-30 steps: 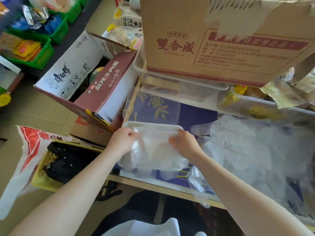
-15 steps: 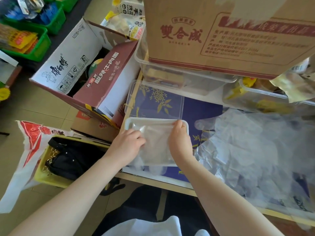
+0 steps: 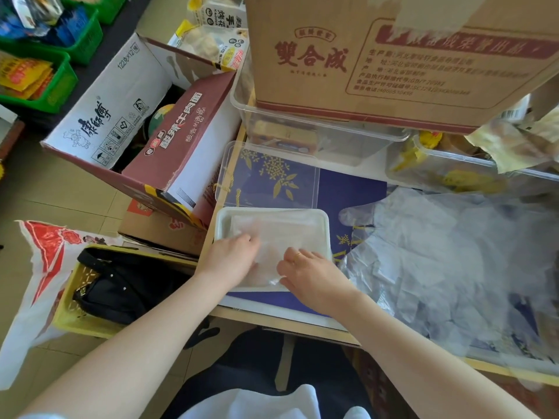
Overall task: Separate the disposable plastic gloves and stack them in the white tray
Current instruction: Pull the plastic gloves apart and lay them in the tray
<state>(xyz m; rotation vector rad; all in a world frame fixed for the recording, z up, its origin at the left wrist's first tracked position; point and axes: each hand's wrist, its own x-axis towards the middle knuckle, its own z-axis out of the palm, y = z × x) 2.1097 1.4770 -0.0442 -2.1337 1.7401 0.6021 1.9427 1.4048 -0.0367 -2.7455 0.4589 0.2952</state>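
A white tray (image 3: 325, 225) lies on the blue patterned table top, near its left front edge. Folded clear plastic gloves (image 3: 272, 237) lie flat inside it. My left hand (image 3: 231, 261) rests on the gloves at the tray's near left part, fingers curled down onto the plastic. My right hand (image 3: 311, 273) presses on the gloves at the tray's near right corner, a ring on one finger. To the right a loose heap of clear gloves (image 3: 447, 267) spreads over the table.
A clear lid (image 3: 267, 176) lies just behind the tray. Clear boxes (image 3: 320, 137) and a big brown carton (image 3: 393, 55) stand at the back. Left of the table are an open noodle carton (image 3: 136, 122) and a yellow crate (image 3: 69, 316) holding a black bag.
The glove that hung over the tray's near edge now lies folded inside it. Both hands have drawn back from the tray's far part to its near side.
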